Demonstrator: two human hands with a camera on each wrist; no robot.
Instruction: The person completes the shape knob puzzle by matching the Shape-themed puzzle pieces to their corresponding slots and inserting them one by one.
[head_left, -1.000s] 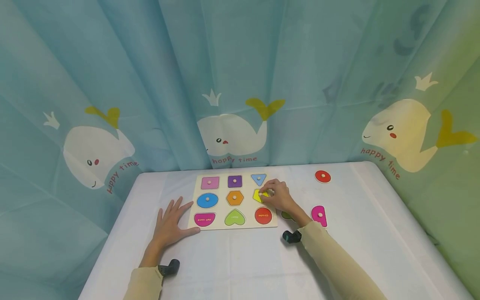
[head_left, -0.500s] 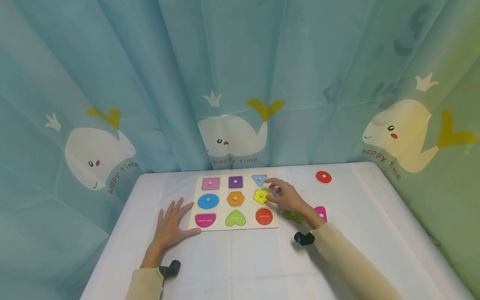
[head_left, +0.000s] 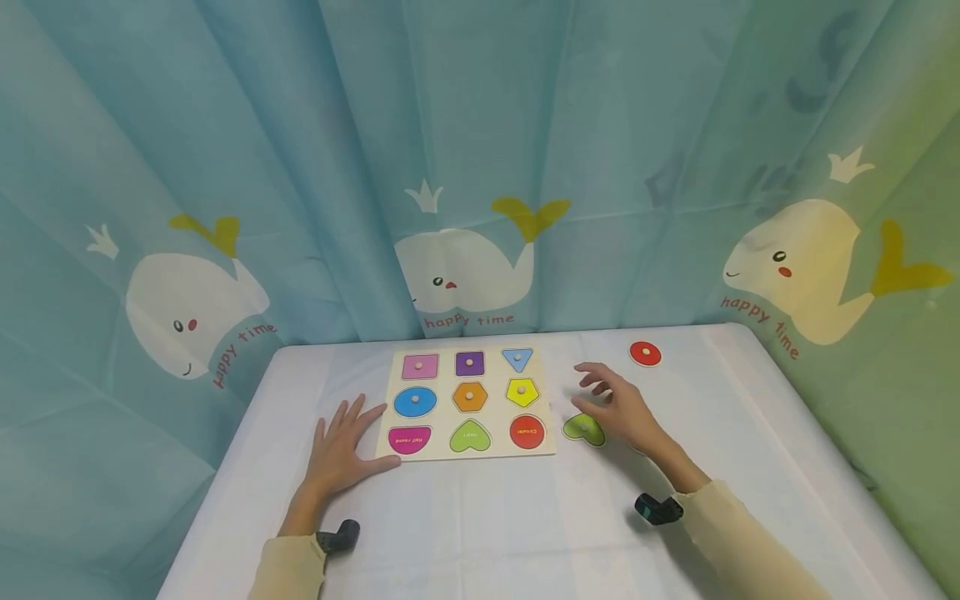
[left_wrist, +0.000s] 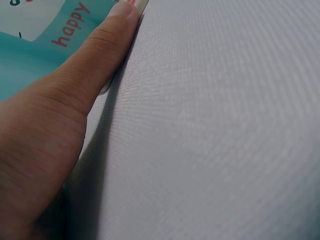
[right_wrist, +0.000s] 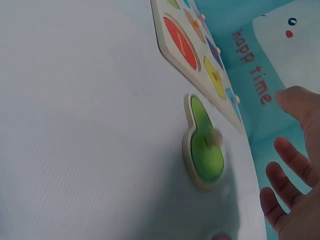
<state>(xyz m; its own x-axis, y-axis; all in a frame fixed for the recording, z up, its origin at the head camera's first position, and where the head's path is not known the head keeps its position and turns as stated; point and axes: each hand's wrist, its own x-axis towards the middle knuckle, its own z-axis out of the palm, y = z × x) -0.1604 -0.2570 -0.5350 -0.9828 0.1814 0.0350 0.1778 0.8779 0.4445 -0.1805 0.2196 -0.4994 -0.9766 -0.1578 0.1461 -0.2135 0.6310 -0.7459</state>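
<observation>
Green heart (head_left: pixel 581 432): is lying on the counter (head_left: pixel 480 533), just beside the puzzle board (head_left: pixel 444 417).
Right hand (head_left: pixel 622 408): is hovering near the heart, thumb and fingers parted.
Left hand (head_left: pixel 341 450): is lying spread wide, touching the puzzle board.
Red oval (head_left: pixel 646 354): is resting farther back.

The white-topped desk (head_left: pixel 487 533) carries a flat shape board (head_left: pixel 447 367). Just right of the board, slightly apart from its near corner, lies a green heart-shaped piece (head_left: pixel 581 428); farther right, level with the board's far row, lies a red round piece (head_left: pixel 645 359).
</observation>
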